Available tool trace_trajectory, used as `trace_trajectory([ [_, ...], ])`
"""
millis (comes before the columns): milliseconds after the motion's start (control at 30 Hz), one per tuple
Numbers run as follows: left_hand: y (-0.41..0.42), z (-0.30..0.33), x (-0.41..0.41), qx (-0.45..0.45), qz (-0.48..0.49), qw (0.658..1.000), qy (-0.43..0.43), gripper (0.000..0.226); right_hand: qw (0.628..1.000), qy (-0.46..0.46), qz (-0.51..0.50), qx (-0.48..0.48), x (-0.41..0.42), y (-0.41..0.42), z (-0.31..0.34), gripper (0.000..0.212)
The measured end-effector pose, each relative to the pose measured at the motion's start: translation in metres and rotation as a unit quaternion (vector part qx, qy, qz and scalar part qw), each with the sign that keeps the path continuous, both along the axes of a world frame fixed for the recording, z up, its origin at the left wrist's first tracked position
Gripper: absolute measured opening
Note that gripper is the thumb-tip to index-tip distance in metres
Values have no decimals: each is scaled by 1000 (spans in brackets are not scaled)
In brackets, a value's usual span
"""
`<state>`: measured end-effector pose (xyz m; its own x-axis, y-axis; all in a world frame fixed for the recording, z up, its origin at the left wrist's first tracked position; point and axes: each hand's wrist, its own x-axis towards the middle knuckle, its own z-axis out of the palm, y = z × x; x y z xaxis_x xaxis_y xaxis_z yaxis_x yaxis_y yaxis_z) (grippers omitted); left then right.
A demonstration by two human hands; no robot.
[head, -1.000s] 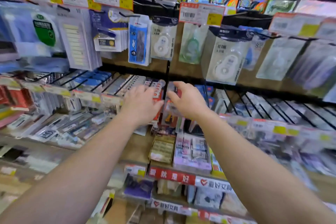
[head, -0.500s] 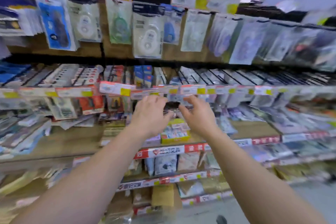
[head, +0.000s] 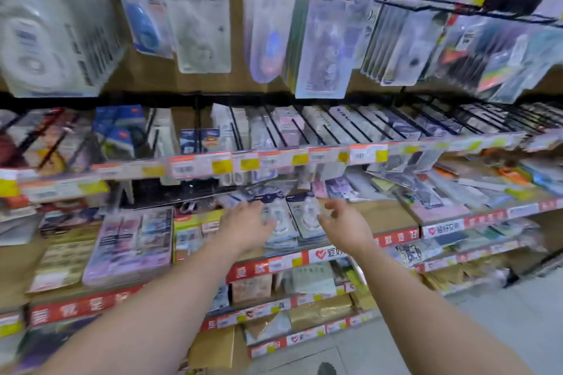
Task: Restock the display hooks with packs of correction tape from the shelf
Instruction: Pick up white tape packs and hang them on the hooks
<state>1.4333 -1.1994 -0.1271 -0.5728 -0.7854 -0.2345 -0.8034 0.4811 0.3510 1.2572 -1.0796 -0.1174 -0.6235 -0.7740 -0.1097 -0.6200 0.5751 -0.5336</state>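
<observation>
Two stacks of correction tape packs [head: 297, 219], clear blisters with dark headers, lie flat on the wooden shelf [head: 384, 219] at the centre. My left hand [head: 245, 230] reaches over the left stack, fingers extended and touching its top pack. My right hand [head: 342, 227] hovers just right of the right stack, fingers loosely curled, holding nothing. Above hang more correction tape packs [head: 199, 20] on black display hooks [head: 405, 4]. The picture is blurred.
A row of price tags [head: 274, 160] fronts a wire rack of hooks just above the hands. Boxes of stationery [head: 128, 245] lie left of the stacks. Red label strips [head: 393, 237] edge the lower shelves. Grey floor [head: 499, 320] shows at bottom right.
The view has swung right and down along the display. Both hands dropped from the hook rack with price tags to the flat shelf below, now over the correction tape stacks.
</observation>
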Motion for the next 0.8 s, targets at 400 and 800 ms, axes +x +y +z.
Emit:
trace_trajectory([
  [400, -28, -68, -74, 163, 199, 966, 2, 75, 987, -97, 24, 125, -86, -68, -83, 59],
  [800, -21, -86, -81, 281, 382, 868, 148, 71, 965, -211, -27, 151, -100, -65, -87, 58],
])
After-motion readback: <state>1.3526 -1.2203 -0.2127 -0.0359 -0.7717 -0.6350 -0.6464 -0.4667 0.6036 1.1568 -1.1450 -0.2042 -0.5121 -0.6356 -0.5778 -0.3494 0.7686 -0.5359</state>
